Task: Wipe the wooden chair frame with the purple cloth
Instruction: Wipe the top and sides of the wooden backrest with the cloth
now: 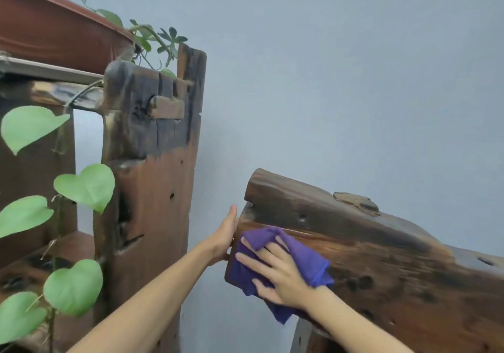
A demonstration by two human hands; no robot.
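The right hand (pixel 281 276) lies flat on the purple cloth (pixel 297 257), its fingers (pixel 253 262) spread wide and straight, pressing the cloth against the front face of the dark wooden chair frame (pixel 381 257) near that beam's left end. Cloth bunches up above the fingertips and hangs below the wrist, with one fold draped over the back of the hand. The left hand (pixel 225 235) is set against the end of the same beam, just left of the right fingertips; its fingers point upward along the end face, mostly straight, and whether any curl behind the wood cannot be told. Farther left of both hands stands a weathered wooden post (pixel 152 189), with heart-shaped green leaves (pixel 84 186) trailing beside it and a brown planter (pixel 54 28) above. A plain grey-blue wall (pixel 327 66) is behind.
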